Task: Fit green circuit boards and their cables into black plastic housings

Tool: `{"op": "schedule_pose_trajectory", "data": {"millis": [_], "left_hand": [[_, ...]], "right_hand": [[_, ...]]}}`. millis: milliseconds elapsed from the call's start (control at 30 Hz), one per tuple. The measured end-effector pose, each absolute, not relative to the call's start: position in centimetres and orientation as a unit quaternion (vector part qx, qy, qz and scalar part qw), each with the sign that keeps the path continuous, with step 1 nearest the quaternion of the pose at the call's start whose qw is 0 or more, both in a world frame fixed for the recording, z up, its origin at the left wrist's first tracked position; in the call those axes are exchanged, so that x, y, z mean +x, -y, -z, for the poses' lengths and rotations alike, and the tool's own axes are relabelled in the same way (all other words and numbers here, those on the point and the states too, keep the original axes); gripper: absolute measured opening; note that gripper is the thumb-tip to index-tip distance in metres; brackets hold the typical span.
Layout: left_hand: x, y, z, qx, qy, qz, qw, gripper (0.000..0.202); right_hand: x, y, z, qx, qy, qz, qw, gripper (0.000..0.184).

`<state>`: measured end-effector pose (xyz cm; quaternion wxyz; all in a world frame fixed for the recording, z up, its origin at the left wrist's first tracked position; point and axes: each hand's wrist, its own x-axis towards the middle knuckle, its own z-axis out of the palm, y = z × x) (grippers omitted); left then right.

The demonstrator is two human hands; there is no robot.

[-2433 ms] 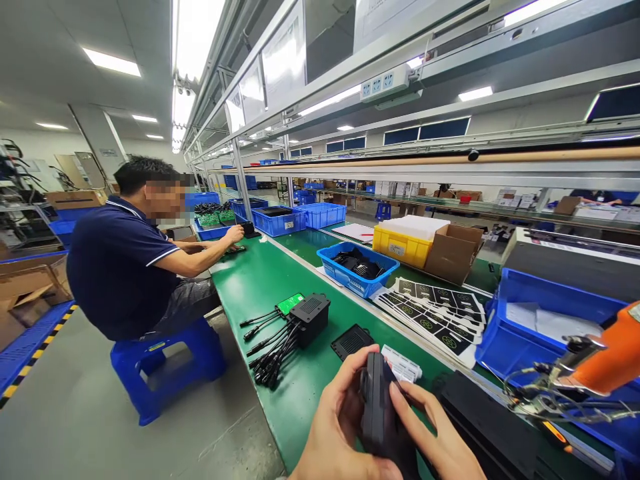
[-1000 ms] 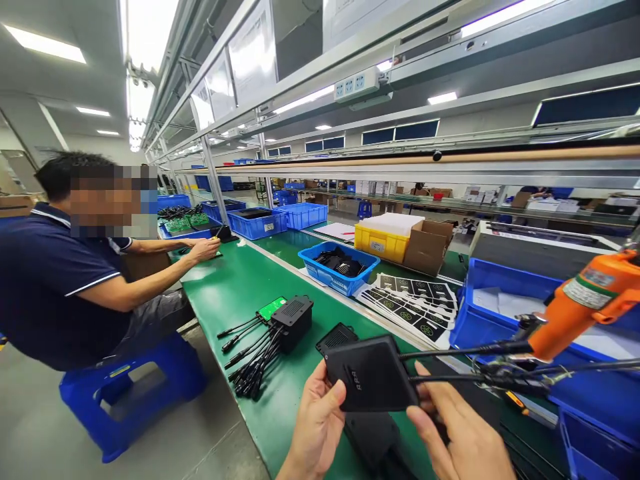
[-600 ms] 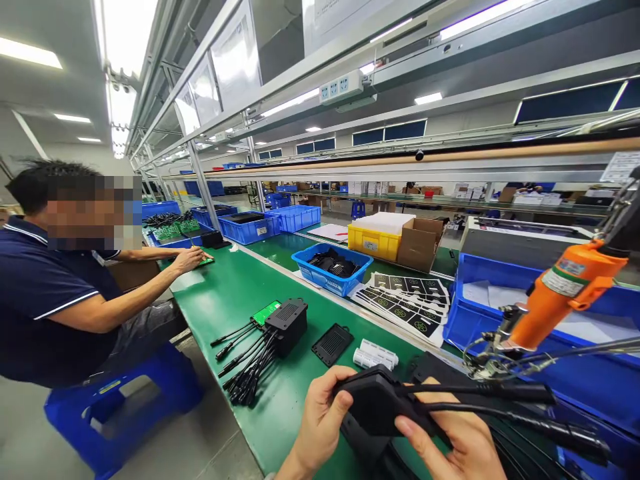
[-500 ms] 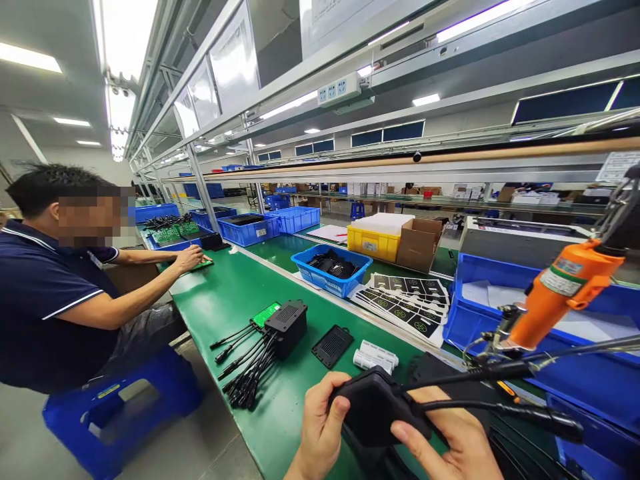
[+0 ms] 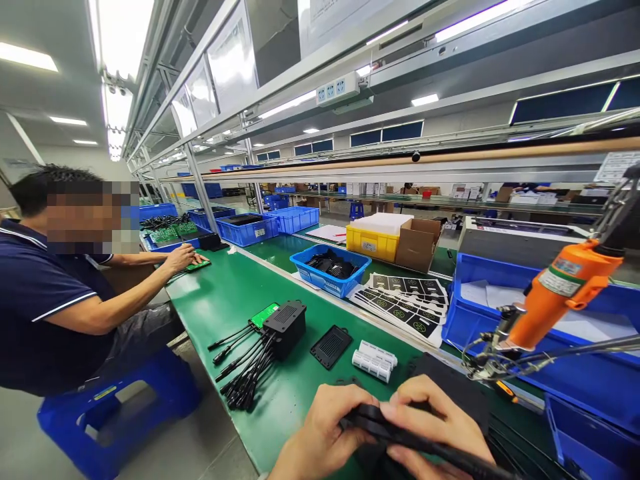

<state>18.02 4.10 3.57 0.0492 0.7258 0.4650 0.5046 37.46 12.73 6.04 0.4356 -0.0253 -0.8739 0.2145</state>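
Both my hands grip a flat black plastic housing (image 5: 373,420) with cables at the bottom edge of the view, held low over the green bench (image 5: 235,293). My left hand (image 5: 320,437) pinches its left end. My right hand (image 5: 433,420) wraps over the top, and a black cable (image 5: 450,457) runs out to the right. Just beyond my hands lie a white ribbed part (image 5: 374,360) and a black vented lid (image 5: 331,347). Another black box with a bundle of cables (image 5: 270,337) and a green circuit board (image 5: 264,315) lies further left.
An orange powered screwdriver (image 5: 560,293) hangs at right over blue bins (image 5: 500,313). Black printed label sheets (image 5: 405,303), a blue basket of black parts (image 5: 330,270), a yellow bin (image 5: 375,243) and a cardboard box (image 5: 420,243) stand behind. A co-worker in a dark polo (image 5: 45,307) sits left on a blue stool.
I have lowered the housing and tipped it flat, edge-on to the camera, and my right hand has come over its top. The co-worker's hand rests on a green board.
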Motion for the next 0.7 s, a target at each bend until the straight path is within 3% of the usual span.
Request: {"op": "schedule_pose_trajectory", "data": {"millis": [100, 200, 367, 533, 633, 700], "left_hand": [[18.2, -4.2, -2.6, 0.715, -0.462, -0.515, 0.099, 0.016], [18.3, -4.3, -1.9, 0.691, -0.442, -0.558, 0.125, 0.018], [17.9, -4.4, -1.2, 0.647, -0.4, -0.622, 0.186, 0.014], [17.8, -4.2, -1.0, 0.64, -0.423, -0.612, 0.189, 0.022], [18.5, -4.0, -0.9, 0.616, -0.4, -0.656, 0.172, 0.04], [19.0, -3.9, -0.8, 0.597, -0.39, -0.683, 0.157, 0.041]], "right_hand": [[37.0, -12.6, -4.8, 0.001, 0.852, -0.166, 0.496, 0.057], [36.4, -11.9, -4.2, -0.038, 0.821, -0.192, 0.536, 0.043], [36.4, -11.3, -4.4, -0.138, 0.8, -0.333, 0.479, 0.029], [36.6, -11.1, -4.8, -0.184, 0.786, -0.343, 0.48, 0.021], [36.4, -11.2, -5.0, -0.187, 0.798, -0.335, 0.464, 0.021], [36.3, -11.4, -5.0, -0.168, 0.815, -0.325, 0.45, 0.023]]}}
